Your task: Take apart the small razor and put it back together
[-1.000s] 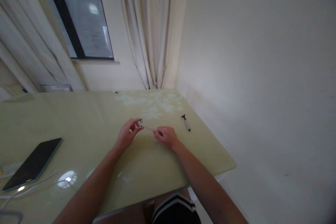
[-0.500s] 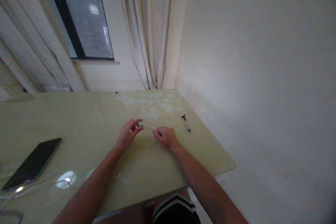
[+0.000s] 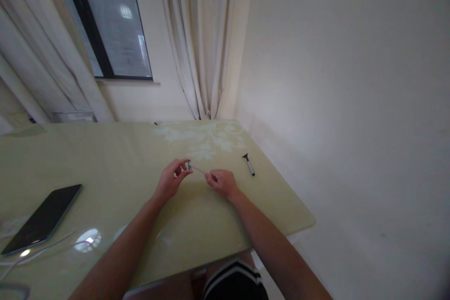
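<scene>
Near the middle of the table, my left hand [image 3: 172, 178] pinches a small, flat dark-and-pale piece [image 3: 189, 165] between thumb and fingertips. It is too small to tell its kind. My right hand [image 3: 221, 183] is closed round a thin pale stick [image 3: 199, 168], whose far end points left at the small piece. Whether the two touch I cannot tell. The fingers hide the stick's near end. Both hands are just above the tabletop. To the right of my right hand lies a razor [image 3: 249, 165] with a black head and grey handle.
The glossy yellowish table [image 3: 281, 201] meets a white wall [image 3: 351, 103] on the right. A black tablet [image 3: 44, 218] lies at left, with white cables [image 3: 45, 248] in front. A tiny dark object [image 3: 155, 123] sits at the far edge. Curtains [image 3: 200, 33] hang behind.
The stick's far end has shifted slightly up, and the small piece has turned a little in my left hand. Both hands stay almost in place.
</scene>
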Available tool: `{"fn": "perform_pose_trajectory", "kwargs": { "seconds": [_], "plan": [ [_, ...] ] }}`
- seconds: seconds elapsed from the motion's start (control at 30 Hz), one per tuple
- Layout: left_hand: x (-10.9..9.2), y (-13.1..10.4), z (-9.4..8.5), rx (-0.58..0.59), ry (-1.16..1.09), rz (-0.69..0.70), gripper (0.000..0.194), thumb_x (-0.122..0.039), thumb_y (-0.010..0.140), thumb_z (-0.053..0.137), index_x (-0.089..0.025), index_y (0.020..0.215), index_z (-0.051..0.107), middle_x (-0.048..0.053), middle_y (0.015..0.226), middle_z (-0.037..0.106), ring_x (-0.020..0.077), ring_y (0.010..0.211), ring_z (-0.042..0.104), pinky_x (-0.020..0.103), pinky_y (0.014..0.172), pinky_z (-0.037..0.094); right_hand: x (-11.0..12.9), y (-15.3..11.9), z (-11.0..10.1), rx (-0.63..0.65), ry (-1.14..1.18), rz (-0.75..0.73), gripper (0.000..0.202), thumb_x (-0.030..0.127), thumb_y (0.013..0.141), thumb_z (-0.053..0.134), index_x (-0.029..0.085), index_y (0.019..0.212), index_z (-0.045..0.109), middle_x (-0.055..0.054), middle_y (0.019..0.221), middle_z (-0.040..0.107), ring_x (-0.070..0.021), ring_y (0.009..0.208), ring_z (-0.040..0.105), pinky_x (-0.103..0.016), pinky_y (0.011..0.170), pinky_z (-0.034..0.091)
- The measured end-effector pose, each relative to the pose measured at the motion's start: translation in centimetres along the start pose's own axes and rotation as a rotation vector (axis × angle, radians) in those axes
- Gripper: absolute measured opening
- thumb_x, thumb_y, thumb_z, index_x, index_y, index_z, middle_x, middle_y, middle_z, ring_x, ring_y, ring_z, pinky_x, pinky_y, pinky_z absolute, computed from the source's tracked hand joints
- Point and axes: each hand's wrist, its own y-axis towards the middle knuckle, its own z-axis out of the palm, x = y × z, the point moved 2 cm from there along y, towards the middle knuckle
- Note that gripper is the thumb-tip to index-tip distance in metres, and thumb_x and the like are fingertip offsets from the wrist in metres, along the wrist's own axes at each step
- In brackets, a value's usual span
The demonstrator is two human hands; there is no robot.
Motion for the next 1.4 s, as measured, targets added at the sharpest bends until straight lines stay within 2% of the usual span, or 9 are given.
{"fn": "perform_pose_trajectory", "kwargs": {
  "seconds": [0.1, 0.2, 0.53, 0.67, 0.77, 0.9, 1.0, 1.13, 1.4],
  "plan": [
    [0.04, -0.02, 0.07, 0.004, 0.0, 0.017, 0.031, -0.042, 0.089, 0.072, -0.022, 0.111, 0.071, -0.002, 0.08, 0.062, 0.0113, 0.061, 0.052, 0.024, 0.06, 0.047, -0.2, -0.02, -0.07, -0.028, -0.011, 0.056, 0.051, 0.047, 0.105, 0.04, 0.019, 0.067, 0.058, 0.0, 0.065, 0.06, -0.0123, 0.061, 0.047, -0.028, 0.059, 0.02],
    [0.12, -0.11, 0.13, 0.001, 0.005, 0.022, 0.031, -0.041, 0.089, 0.071, -0.022, 0.113, 0.07, -0.001, 0.081, 0.063, 0.0112, 0.061, 0.052, 0.024, 0.061, 0.048, -0.1, -0.05, 0.09, 0.01, 0.006, -0.022, 0.05, 0.047, 0.104, 0.041, 0.018, 0.067, 0.059, 0.0, 0.065, 0.06, -0.012, 0.061, 0.047, -0.028, 0.059, 0.021],
    [0.13, -0.14, 0.4, 0.018, -0.001, 0.008, 0.03, -0.041, 0.089, 0.071, -0.022, 0.113, 0.071, -0.001, 0.08, 0.062, 0.0112, 0.06, 0.052, 0.024, 0.06, 0.047, -0.25, 0.02, 0.35, -0.034, -0.044, 0.022, 0.051, 0.046, 0.105, 0.04, 0.019, 0.069, 0.062, -0.001, 0.066, 0.063, -0.0126, 0.063, 0.05, -0.029, 0.059, 0.02],
    [0.04, -0.17, 0.42, 0.015, -0.005, 0.005, 0.029, -0.041, 0.089, 0.071, -0.022, 0.112, 0.071, -0.001, 0.08, 0.063, 0.0111, 0.06, 0.053, 0.024, 0.06, 0.048, -0.15, -0.02, 0.43, 0.001, -0.04, -0.035, 0.05, 0.047, 0.104, 0.042, 0.019, 0.069, 0.062, -0.001, 0.068, 0.064, -0.0124, 0.063, 0.05, -0.028, 0.059, 0.02],
    [-0.06, -0.14, 0.37, 0.034, -0.003, -0.006, 0.03, -0.041, 0.089, 0.071, -0.022, 0.112, 0.071, -0.001, 0.08, 0.063, 0.0112, 0.06, 0.053, 0.023, 0.058, 0.047, -0.24, -0.01, 0.32, -0.017, -0.052, 0.018, 0.051, 0.046, 0.106, 0.039, 0.018, 0.07, 0.062, -0.002, 0.067, 0.064, -0.0125, 0.062, 0.05, -0.029, 0.059, 0.019],
    [-0.11, -0.03, 0.19, 0.027, 0.0, -0.011, 0.03, -0.041, 0.089, 0.071, -0.022, 0.112, 0.071, -0.001, 0.08, 0.063, 0.0112, 0.06, 0.052, 0.023, 0.058, 0.046, -0.14, 0.03, 0.29, 0.029, -0.038, -0.047, 0.05, 0.048, 0.105, 0.041, 0.019, 0.07, 0.062, -0.001, 0.068, 0.064, -0.0122, 0.063, 0.05, -0.028, 0.059, 0.019],
    [-0.13, 0.02, 0.06, 0.02, -0.005, -0.004, 0.03, -0.041, 0.088, 0.071, -0.022, 0.111, 0.071, -0.001, 0.079, 0.063, 0.0113, 0.06, 0.052, 0.024, 0.06, 0.047, -0.38, 0.06, 0.13, 0.001, -0.057, 0.035, 0.052, 0.047, 0.106, 0.038, 0.018, 0.068, 0.06, -0.001, 0.066, 0.062, -0.0124, 0.062, 0.049, -0.029, 0.059, 0.019],
    [-0.14, 0.03, -0.02, 0.01, -0.008, -0.008, 0.03, -0.041, 0.089, 0.071, -0.022, 0.112, 0.071, -0.001, 0.079, 0.063, 0.0114, 0.06, 0.052, 0.024, 0.06, 0.047, -0.27, -0.03, 0.13, 0.032, -0.038, -0.048, 0.051, 0.049, 0.104, 0.042, 0.018, 0.068, 0.06, 0.0, 0.066, 0.061, -0.0115, 0.061, 0.048, -0.028, 0.059, 0.02],
    [-0.22, 0.01, 0.09, 0.033, -0.008, -0.009, 0.03, -0.042, 0.089, 0.07, -0.022, 0.113, 0.071, -0.001, 0.081, 0.064, 0.0119, 0.061, 0.054, 0.025, 0.06, 0.048, -0.31, 0.11, 0.15, 0.016, -0.066, -0.018, 0.051, 0.048, 0.105, 0.04, 0.019, 0.069, 0.062, -0.001, 0.068, 0.064, -0.0122, 0.062, 0.051, -0.029, 0.058, 0.019]
  ]
}}
